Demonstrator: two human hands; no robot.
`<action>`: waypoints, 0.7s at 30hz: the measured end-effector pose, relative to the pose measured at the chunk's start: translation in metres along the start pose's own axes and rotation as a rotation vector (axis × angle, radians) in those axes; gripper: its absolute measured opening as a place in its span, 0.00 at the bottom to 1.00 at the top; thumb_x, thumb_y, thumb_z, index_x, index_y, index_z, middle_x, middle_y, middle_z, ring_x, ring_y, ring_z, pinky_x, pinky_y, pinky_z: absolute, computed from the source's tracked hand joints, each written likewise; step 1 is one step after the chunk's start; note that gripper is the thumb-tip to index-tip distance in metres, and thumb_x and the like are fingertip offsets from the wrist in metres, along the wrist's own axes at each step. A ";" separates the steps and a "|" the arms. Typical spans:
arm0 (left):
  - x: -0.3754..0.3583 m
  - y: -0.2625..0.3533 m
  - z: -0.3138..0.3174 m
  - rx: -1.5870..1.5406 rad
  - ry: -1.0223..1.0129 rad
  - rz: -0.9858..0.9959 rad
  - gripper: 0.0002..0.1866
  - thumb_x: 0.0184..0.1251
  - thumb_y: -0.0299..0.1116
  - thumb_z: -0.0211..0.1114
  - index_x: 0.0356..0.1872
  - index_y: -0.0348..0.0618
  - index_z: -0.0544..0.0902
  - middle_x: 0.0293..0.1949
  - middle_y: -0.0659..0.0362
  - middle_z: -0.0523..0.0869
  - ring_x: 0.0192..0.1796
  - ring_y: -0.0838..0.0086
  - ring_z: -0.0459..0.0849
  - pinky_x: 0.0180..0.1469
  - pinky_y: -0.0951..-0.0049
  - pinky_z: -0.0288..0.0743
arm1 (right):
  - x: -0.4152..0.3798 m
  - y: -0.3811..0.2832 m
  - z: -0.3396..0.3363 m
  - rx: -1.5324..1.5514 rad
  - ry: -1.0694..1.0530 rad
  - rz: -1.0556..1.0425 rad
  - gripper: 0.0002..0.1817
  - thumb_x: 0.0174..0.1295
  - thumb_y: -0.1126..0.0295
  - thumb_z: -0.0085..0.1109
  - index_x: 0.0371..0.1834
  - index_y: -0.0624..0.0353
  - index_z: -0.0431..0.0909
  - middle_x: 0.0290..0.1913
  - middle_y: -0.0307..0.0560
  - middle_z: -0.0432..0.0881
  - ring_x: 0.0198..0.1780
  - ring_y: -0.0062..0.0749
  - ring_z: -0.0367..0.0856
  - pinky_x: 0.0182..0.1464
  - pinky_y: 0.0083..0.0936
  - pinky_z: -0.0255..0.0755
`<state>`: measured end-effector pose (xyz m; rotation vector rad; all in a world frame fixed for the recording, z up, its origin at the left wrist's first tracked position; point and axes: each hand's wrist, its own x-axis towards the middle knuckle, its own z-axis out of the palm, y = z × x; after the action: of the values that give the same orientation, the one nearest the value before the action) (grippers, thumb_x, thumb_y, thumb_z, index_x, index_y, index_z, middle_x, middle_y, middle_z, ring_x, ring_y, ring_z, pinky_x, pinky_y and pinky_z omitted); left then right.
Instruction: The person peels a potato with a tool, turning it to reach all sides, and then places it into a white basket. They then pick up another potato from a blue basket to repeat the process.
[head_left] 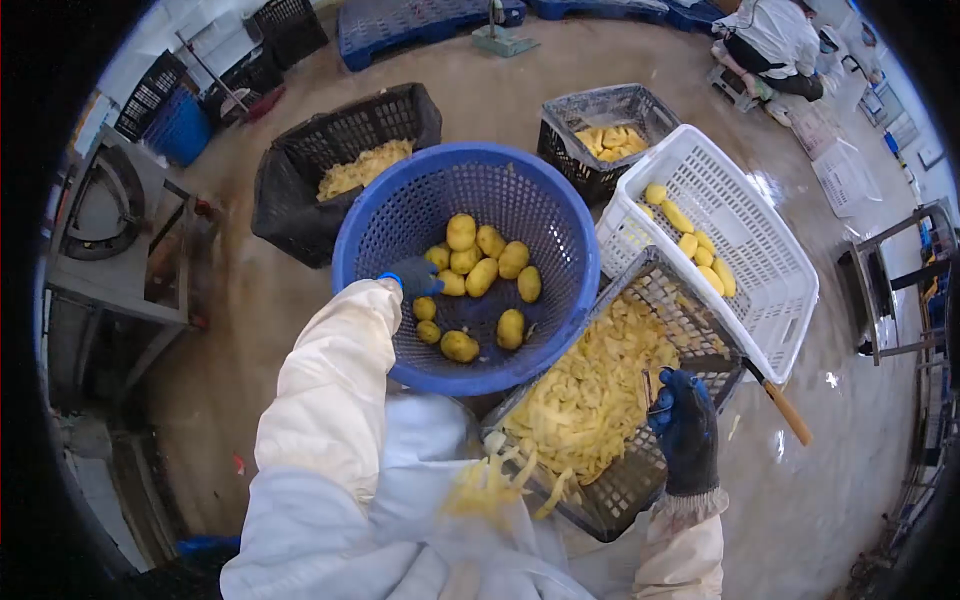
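Observation:
My left hand (415, 277), in a dark glove with a blue cuff, reaches into the round blue basket (465, 376) beside several unpeeled potatoes (482, 277); its fingers are partly hidden, so its grip is unclear. My right hand (685, 430), gloved in dark blue, is closed round a small tool (655, 385) that is mostly hidden, above a black crate (625, 500) heaped with potato peelings (590, 390). A knife with a wooden handle (787, 409) lies across that crate's right edge. More peelings cling to my apron at the crate's near side.
A white crate (765, 225) at the right holds several peeled potatoes (705, 262). Behind the basket stand a black crate of scraps (280, 200) and another with yellow pieces (565, 165). Metal equipment (120, 260) stands at the left. Another person (775, 40) crouches at the far right.

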<state>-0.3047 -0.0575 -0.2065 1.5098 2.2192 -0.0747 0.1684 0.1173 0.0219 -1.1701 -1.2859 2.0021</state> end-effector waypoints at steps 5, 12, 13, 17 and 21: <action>0.003 0.042 0.059 0.138 -0.293 0.124 0.21 0.62 0.50 0.57 0.43 0.43 0.82 0.44 0.50 0.82 0.46 0.59 0.81 0.49 0.62 0.73 | 0.018 0.013 0.008 0.062 0.020 0.089 0.11 0.67 0.63 0.52 0.40 0.61 0.76 0.25 0.37 0.73 0.24 0.18 0.71 0.25 0.15 0.69; 0.040 0.064 0.157 0.148 -0.356 0.256 0.20 0.63 0.48 0.56 0.44 0.44 0.82 0.45 0.51 0.80 0.49 0.60 0.79 0.51 0.64 0.72 | 0.022 0.014 0.019 0.037 0.032 0.113 0.14 0.68 0.62 0.51 0.42 0.63 0.76 0.26 0.39 0.74 0.26 0.23 0.74 0.30 0.19 0.71; 0.046 0.065 0.164 0.156 -0.362 0.273 0.20 0.63 0.48 0.56 0.44 0.44 0.82 0.46 0.52 0.80 0.49 0.60 0.79 0.52 0.64 0.72 | 0.022 0.015 0.018 0.036 -0.006 0.127 0.14 0.68 0.62 0.50 0.43 0.64 0.76 0.27 0.40 0.75 0.28 0.23 0.75 0.31 0.19 0.72; 0.065 0.072 0.160 0.180 -0.376 0.328 0.19 0.64 0.47 0.55 0.45 0.44 0.81 0.46 0.52 0.79 0.51 0.61 0.78 0.53 0.65 0.71 | 0.021 0.008 0.019 0.012 -0.046 0.154 0.13 0.67 0.64 0.51 0.42 0.64 0.77 0.27 0.41 0.75 0.27 0.24 0.74 0.31 0.20 0.70; 0.054 0.083 0.117 0.127 -0.353 0.379 0.18 0.65 0.46 0.55 0.46 0.44 0.81 0.47 0.53 0.78 0.52 0.62 0.77 0.54 0.66 0.70 | 0.019 0.010 0.015 0.136 -0.116 0.173 0.12 0.68 0.66 0.50 0.43 0.65 0.77 0.29 0.43 0.77 0.30 0.26 0.76 0.33 0.20 0.71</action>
<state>-0.2075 -0.0114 -0.3156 1.8020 1.6559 -0.3394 0.1463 0.1197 0.0082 -1.1494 -1.1147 2.2747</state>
